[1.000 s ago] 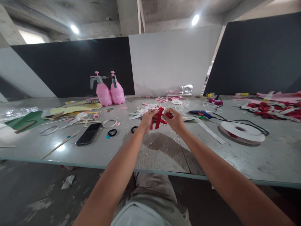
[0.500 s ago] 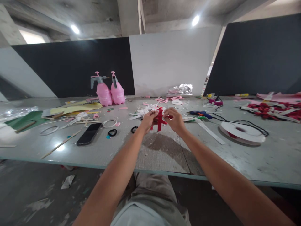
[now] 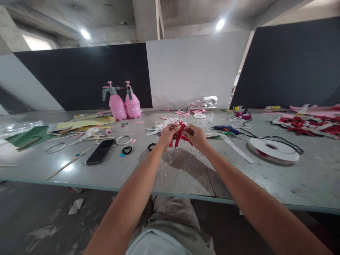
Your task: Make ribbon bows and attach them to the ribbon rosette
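Grey tabletop (image 3: 111, 175), white spool (image 3: 281, 154), two hands, red ribbon piece (image 3: 180, 134).
Tabletop: strewn with scraps. Spool: lying flat, right side. Left hand (image 3: 167, 136): fingers curled, pinching the ribbon piece at its left. Right hand (image 3: 197, 136): fingers bent, thumb and fingertips nipped together on its right. Ribbon piece: between both hands, above the tabletop's middle, strips hanging down.
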A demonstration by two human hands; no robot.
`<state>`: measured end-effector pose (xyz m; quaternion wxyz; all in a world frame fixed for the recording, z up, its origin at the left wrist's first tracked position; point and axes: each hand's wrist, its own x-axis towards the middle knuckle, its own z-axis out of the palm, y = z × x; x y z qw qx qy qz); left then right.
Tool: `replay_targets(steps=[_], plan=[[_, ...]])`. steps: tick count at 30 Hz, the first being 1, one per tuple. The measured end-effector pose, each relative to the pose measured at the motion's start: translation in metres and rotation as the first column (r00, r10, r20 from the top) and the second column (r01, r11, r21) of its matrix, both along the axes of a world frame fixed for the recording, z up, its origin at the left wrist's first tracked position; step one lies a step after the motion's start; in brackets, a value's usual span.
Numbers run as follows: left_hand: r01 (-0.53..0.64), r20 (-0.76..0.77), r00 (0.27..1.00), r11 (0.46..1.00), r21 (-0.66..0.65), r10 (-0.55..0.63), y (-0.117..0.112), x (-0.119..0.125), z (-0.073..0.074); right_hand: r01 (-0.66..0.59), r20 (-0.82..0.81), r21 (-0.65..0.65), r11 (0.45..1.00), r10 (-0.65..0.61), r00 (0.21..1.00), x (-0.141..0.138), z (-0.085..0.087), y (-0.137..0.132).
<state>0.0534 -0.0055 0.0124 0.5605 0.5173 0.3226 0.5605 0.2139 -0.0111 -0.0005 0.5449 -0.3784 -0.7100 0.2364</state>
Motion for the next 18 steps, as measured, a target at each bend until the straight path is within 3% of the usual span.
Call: replay_targets(steps=[3,5,8,11,18], plan=[[-0.008,0.000,1.000,1.000,0.016,0.008,-0.0025,0.0000,0.0028,-0.026,-0.100,-0.053,0.998,0.021,0.995,-0.0018,0.0029,-0.0013],[-0.011,0.000,1.000,1.000,0.025,0.011,-0.0031,-0.0001,0.0040,-0.064,-0.246,-0.159,0.985,0.023,0.969,-0.0026,0.0052,-0.0021],[0.027,-0.049,0.999,0.998,0.064,-0.024,-0.0019,-0.0008,0.0034,-0.208,-0.414,-0.341,0.917,0.052,0.909,-0.0030,0.0062,-0.0023],[0.054,-0.115,0.993,0.993,0.108,-0.041,0.0001,-0.0017,0.0013,-0.334,-0.436,-0.405,0.851,0.141,0.889,-0.0026,0.0045,-0.0026],[-0.065,-0.128,0.987,0.975,0.212,0.094,0.0005,-0.0022,0.0011,-0.352,-0.388,-0.456,0.817,0.173,0.905,-0.0021,0.0058,-0.0090]])
